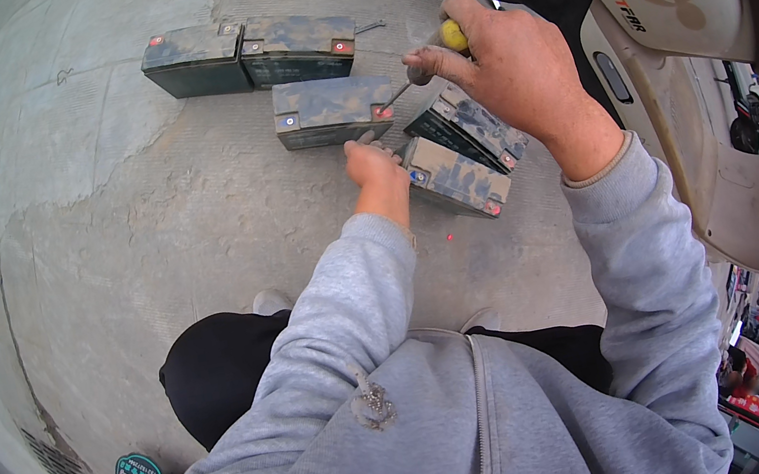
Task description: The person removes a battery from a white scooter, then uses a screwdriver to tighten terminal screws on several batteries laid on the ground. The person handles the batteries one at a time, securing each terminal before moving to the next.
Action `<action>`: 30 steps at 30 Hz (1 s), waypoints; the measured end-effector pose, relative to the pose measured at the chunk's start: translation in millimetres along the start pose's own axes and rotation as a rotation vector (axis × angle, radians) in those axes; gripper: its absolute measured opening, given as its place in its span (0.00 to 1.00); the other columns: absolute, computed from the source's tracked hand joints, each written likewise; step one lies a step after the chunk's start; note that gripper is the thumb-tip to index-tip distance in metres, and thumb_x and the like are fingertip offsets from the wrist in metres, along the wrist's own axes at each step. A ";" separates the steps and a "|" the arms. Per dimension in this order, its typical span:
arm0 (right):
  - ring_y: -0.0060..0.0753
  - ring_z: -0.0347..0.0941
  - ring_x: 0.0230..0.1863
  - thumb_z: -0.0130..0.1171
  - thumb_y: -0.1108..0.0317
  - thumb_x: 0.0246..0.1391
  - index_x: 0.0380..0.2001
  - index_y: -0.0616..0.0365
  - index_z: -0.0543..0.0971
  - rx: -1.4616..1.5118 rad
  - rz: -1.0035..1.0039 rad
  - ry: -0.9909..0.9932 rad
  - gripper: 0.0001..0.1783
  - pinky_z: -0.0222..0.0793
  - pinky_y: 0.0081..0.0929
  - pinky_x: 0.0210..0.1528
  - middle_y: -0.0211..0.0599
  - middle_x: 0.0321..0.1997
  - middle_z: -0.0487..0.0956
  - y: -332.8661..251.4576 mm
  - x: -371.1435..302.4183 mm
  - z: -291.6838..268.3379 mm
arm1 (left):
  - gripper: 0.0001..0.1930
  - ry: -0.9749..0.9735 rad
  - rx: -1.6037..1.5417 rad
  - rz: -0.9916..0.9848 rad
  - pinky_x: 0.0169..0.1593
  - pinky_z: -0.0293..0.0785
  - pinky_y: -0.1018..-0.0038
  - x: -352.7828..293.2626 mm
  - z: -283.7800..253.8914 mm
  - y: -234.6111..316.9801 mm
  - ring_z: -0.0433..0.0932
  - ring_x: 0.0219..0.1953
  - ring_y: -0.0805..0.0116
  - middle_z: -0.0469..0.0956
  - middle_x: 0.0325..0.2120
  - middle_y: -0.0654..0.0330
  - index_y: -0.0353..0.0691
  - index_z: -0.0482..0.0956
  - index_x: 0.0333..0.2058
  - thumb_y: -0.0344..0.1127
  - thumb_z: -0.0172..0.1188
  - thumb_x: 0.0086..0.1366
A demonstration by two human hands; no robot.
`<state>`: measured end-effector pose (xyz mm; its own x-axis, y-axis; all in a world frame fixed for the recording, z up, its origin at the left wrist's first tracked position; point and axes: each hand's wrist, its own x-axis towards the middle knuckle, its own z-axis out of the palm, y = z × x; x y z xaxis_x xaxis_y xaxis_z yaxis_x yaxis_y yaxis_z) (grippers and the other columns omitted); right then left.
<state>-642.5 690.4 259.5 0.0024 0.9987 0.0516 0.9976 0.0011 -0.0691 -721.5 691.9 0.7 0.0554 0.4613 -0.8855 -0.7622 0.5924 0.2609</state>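
My right hand is closed around a screwdriver with a yellow handle. Its thin shaft slants down to the left, the tip at the red terminal of a dusty, dark box-shaped battery. At that battery's near right corner, my left hand has its fingers bent against the near side; the fingertips are partly hidden. Just right of it lie two more batteries, a near one and a far one, set at an angle with a narrow gap between them.
Beyond these, two similar batteries stand end to end, with a small metal piece beside them. A beige scooter fills the right side. A small red bit lies on the concrete floor.
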 end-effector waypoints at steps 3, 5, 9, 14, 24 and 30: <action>0.51 0.80 0.29 0.64 0.49 0.52 0.38 0.56 0.73 0.112 -0.103 0.142 0.22 0.74 0.42 0.28 0.42 0.24 0.80 -1.1 0.6 0.5 | 0.21 -0.001 0.004 0.002 0.23 0.55 0.76 1.9 -1.9 0.5 0.57 0.20 0.75 0.62 0.25 0.67 0.37 0.72 0.44 0.46 0.34 0.72; 0.51 0.79 0.27 0.63 0.46 0.53 0.36 0.56 0.72 0.267 -0.282 0.269 0.24 0.73 0.41 0.27 0.42 0.23 0.80 -2.6 0.9 -0.3 | 0.22 -0.020 -0.007 -0.007 0.23 0.55 0.76 3.8 -4.7 1.7 0.57 0.20 0.75 0.61 0.26 0.66 0.37 0.71 0.44 0.46 0.33 0.72; 0.50 0.78 0.29 0.62 0.48 0.56 0.41 0.55 0.71 -0.070 -0.091 -0.029 0.23 0.71 0.40 0.29 0.42 0.26 0.80 -1.9 2.5 -5.9 | 0.22 -0.022 -0.012 -0.005 0.22 0.55 0.76 8.3 -5.4 0.1 0.56 0.20 0.75 0.61 0.24 0.67 0.36 0.71 0.45 0.46 0.34 0.72; 0.51 0.77 0.28 0.64 0.45 0.53 0.34 0.56 0.71 0.078 -0.057 0.066 0.24 0.69 0.41 0.26 0.43 0.22 0.78 -2.2 0.8 -4.4 | 0.19 0.004 -0.021 0.009 0.22 0.54 0.75 3.5 -1.5 2.5 0.56 0.19 0.74 0.61 0.24 0.66 0.38 0.71 0.41 0.46 0.36 0.70; 0.53 0.78 0.24 0.66 0.47 0.50 0.31 0.58 0.71 0.018 -0.114 0.168 0.24 0.72 0.44 0.25 0.46 0.19 0.78 6.6 4.9 3.9 | 0.11 -0.437 -0.170 0.171 0.23 0.57 0.74 -57.4 116.7 114.2 0.59 0.21 0.69 0.64 0.23 0.61 0.39 0.62 0.31 0.38 0.38 0.70; 0.53 0.77 0.23 0.65 0.47 0.51 0.30 0.58 0.71 -0.004 -0.144 0.159 0.24 0.71 0.43 0.23 0.45 0.18 0.77 9.6 -1.1 5.2 | 0.17 -0.932 0.513 0.307 0.47 0.73 0.66 -54.7 179.4 248.1 0.73 0.42 0.62 0.73 0.43 0.52 0.32 0.68 0.51 0.34 0.50 0.66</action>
<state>-633.2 689.6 253.6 -0.1301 0.9673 0.2175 0.9887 0.1432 -0.0454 -798.0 932.2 182.9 0.5379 0.8244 -0.1762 -0.4812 0.4719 0.7387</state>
